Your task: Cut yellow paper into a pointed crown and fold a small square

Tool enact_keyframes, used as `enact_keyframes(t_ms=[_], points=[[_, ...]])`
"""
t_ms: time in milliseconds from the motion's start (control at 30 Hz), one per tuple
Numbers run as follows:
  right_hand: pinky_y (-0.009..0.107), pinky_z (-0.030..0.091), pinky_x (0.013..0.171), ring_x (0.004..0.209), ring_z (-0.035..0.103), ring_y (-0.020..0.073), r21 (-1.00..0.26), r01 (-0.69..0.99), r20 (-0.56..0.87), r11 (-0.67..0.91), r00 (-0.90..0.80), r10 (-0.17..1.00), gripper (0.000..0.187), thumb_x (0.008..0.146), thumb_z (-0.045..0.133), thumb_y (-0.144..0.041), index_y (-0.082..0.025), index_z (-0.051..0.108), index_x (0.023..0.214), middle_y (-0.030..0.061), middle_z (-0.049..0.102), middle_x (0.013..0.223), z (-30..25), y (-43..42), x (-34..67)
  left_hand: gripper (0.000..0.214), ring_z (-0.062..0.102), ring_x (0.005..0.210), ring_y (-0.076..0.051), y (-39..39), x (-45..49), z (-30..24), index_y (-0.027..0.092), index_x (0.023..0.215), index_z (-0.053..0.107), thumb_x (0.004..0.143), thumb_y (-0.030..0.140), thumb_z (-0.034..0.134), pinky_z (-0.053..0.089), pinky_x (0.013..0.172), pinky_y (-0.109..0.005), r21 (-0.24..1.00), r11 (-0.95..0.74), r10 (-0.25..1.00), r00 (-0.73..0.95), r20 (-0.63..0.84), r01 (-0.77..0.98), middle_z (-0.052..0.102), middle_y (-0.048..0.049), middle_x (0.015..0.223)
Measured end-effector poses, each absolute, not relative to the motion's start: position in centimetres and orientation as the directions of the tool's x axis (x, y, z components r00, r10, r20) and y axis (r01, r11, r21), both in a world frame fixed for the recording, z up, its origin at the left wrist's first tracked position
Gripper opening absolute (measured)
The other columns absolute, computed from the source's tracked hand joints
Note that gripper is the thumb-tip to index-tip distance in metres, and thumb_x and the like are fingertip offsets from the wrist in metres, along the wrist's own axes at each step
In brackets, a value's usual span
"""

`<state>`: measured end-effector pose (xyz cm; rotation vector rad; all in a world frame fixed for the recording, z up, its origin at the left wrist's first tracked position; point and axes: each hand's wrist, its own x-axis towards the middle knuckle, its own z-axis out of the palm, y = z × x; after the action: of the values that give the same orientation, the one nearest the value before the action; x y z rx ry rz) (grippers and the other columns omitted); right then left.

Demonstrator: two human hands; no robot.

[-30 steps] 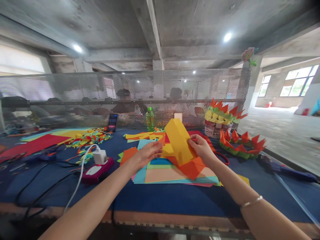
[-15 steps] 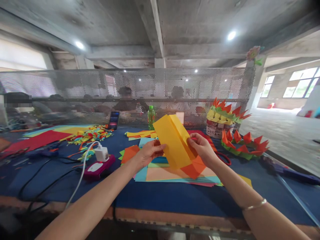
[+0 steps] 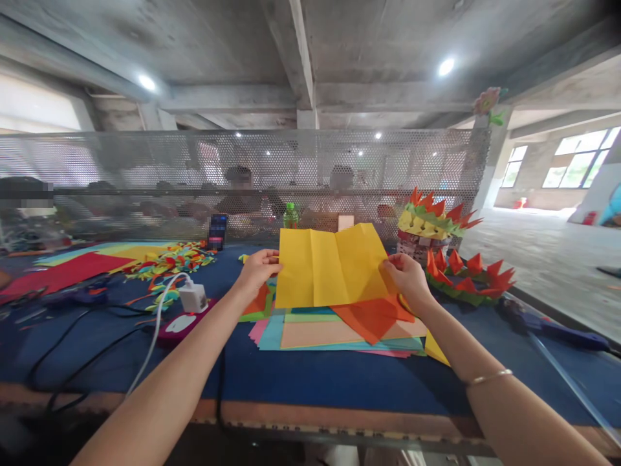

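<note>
A creased sheet of yellow paper [image 3: 325, 268] is spread between my hands, above the table. My left hand [image 3: 259, 275] pinches its left edge, and my right hand [image 3: 405, 275] pinches the right edge. Upright fold lines run across the sheet. Beneath it lies a stack of coloured paper [image 3: 330, 333], with a folded orange paper [image 3: 371, 320] on top. The yellow sheet hides part of this stack. More orange and green paper [image 3: 257, 307] shows beside my left hand.
A white charger [image 3: 194, 296] sits in a magenta power strip [image 3: 182, 330] at left, with cables around it. Colourful paper pieces [image 3: 177, 262] are heaped behind. An orange-green paper crown [image 3: 470, 278] and a glue gun [image 3: 553, 330] lie right. A mesh partition [image 3: 169, 155] stands behind.
The yellow paper has gone from partly folded and tilted to opened out wide. My hands have moved apart, each now at one side edge.
</note>
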<state>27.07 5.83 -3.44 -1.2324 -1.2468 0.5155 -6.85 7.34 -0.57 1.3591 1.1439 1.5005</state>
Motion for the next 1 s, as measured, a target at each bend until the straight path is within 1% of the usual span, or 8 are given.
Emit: enact_keyframes(t_ms=[300,400,500,567,633,700,867,1000], points=[[0.027,0.041,0.052,0.061,0.058,0.0177,-0.883,0.319,0.448,0.343,0.361,0.818,0.028,0.068,0.064,-0.044,-0.021,0.060,0.083,0.0040,0.067,0.070,-4.1,6.8,27.9,0.043,0.059,0.063,-0.018,7.8,-7.4,-0.5,0.016,0.090,0.059,0.049,0.015,0.068,0.042,0.061,-0.029,0.949,-0.270,0.951,-0.112,0.289,0.163,0.064,-0.0019,0.071],[0.027,0.042,0.051,0.058,0.058,0.0174,-0.883,0.292,0.454,0.368,0.328,0.828,0.031,0.069,0.064,-0.047,-0.021,0.059,0.086,0.0027,0.067,0.067,-4.0,6.6,27.5,0.050,0.061,0.072,-0.020,8.5,-7.8,-1.2,0.015,0.101,0.055,0.052,0.011,0.065,0.045,0.067,-0.031,0.927,-0.236,0.939,-0.176,0.295,0.293,0.063,-0.0048,0.081],[0.026,0.042,0.049,0.056,0.058,0.0170,-0.883,0.253,0.458,0.395,0.282,0.843,0.033,0.071,0.063,-0.050,-0.022,0.057,0.089,0.0018,0.067,0.068,-3.7,6.2,26.8,0.061,0.060,0.095,-0.023,8.5,-7.7,-1.6,0.016,0.117,0.049,0.058,0.009,0.065,0.048,0.083,-0.038,0.761,-0.358,0.755,-0.312,0.577,0.541,0.059,-0.0104,0.110],[0.026,0.042,0.048,0.055,0.059,0.0168,-0.882,0.224,0.462,0.414,0.244,0.853,0.035,0.071,0.063,-0.053,-0.023,0.056,0.090,0.0016,0.068,0.069,-3.4,5.7,26.2,0.060,0.055,0.109,-0.025,7.8,-7.3,-1.4,0.019,0.123,0.046,0.066,0.011,0.064,0.044,0.094,-0.041,0.580,-0.483,0.562,-0.276,0.780,0.656,0.053,-0.0124,0.124],[0.026,0.042,0.048,0.055,0.058,0.0165,-0.879,0.202,0.470,0.433,0.205,0.859,0.037,0.071,0.064,-0.055,-0.023,0.056,0.090,0.0012,0.068,0.069,-3.0,5.2,25.6,0.054,0.053,0.116,-0.025,6.9,-6.7,-0.7,0.021,0.128,0.043,0.078,0.016,0.061,0.041,0.100,-0.041,0.452,-0.590,0.434,-0.210,0.876,0.669,0.050,-0.0130,0.130],[0.025,0.041,0.048,0.054,0.057,0.0159,-0.874,0.190,0.477,0.447,0.164,0.863,0.038,0.072,0.064,-0.055,-0.023,0.056,0.089,0.0008,0.067,0.068,-2.5,4.8,25.2,0.049,0.051,0.120,-0.025,6.1,-6.0,0.5,0.021,0.130,0.043,0.084,0.023,0.059,0.039,0.103,-0.041,0.405,-0.634,0.396,-0.173,0.902,0.658,0.050,-0.0132,0.131],[0.024,0.039,0.051,0.055,0.054,0.0137,-0.873,0.138,0.477,0.467,0.045,0.878,0.036,0.075,0.066,-0.054,-0.021,0.054,0.087,-0.0010,0.064,0.066,-2.0,4.1,24.8,0.052,0.045,0.128,-0.029,6.3,-4.8,5.3,0.014,0.129,0.050,0.081,0.029,0.066,0.029,0.111,-0.040,0.329,-0.680,0.477,0.055,0.877,0.656,0.050,-0.0166,0.133],[0.023,0.036,0.052,0.056,0.052,0.0124,-0.873,0.136,0.469,0.468,-0.027,0.883,0.037,0.075,0.067,-0.054,-0.021,0.054,0.086,-0.0020,0.063,0.066,-1.8,3.8,24.8,0.049,0.052,0.120,-0.035,7.6,-3.5,8.7,0.016,0.104,0.068,0.058,0.021,0.084,0.031,0.108,-0.041,0.525,-0.643,0.707,0.168,0.687,0.558,0.065,-0.0131,0.113]])
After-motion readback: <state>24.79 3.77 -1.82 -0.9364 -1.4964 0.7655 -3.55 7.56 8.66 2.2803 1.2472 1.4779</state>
